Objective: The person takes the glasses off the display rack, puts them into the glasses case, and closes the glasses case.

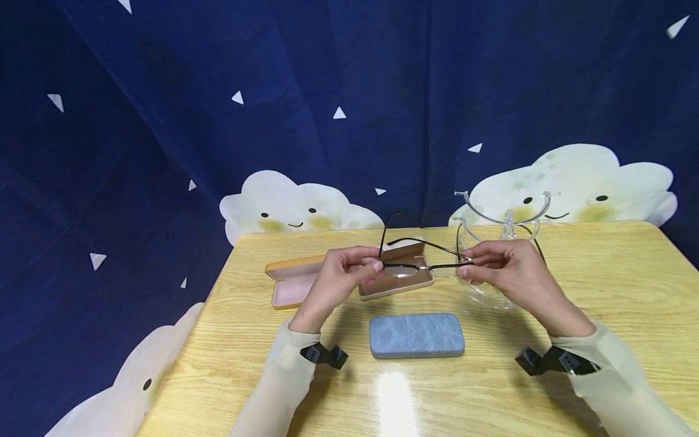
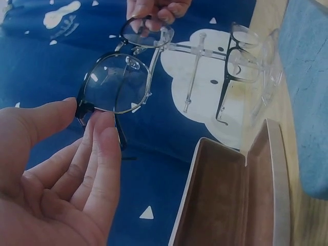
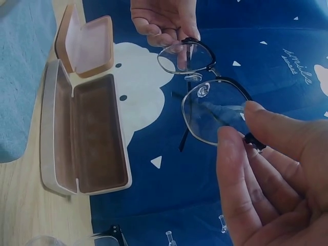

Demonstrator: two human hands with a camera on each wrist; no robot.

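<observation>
On the person's side of the grip, a blue case (image 1: 417, 335) lies shut on the table (image 1: 213, 364). Farther out, both hands hold one pair of black-topped glasses (image 1: 423, 267) in the air: the left hand (image 1: 341, 273) pinches one hinge end between thumb and fingers, the right hand (image 1: 516, 273) pinches the other. One temple arm points away from the person; the other slants inward behind the lenses. The likeliest harm is here: uneven pulling or twisting by the two pinches could strain the thin bridge or a hinge, fingertips so close to the lens edges could smudge them, and if one pinch slipped the frame would swing from the other. Under and just beyond the grip sits an open brown-lined case (image 3: 102, 138); lowering the frame with that slanted arm uncontrolled could catch it on the rim. Left of this, partly behind the left hand, is an open orange case (image 1: 297, 265). Beyond the right hand stands a clear display stand (image 1: 509, 227) bearing a second pair (image 2: 243, 65); a careless sweep of the knuckles might topple both, though the gap is hard to judge.
</observation>
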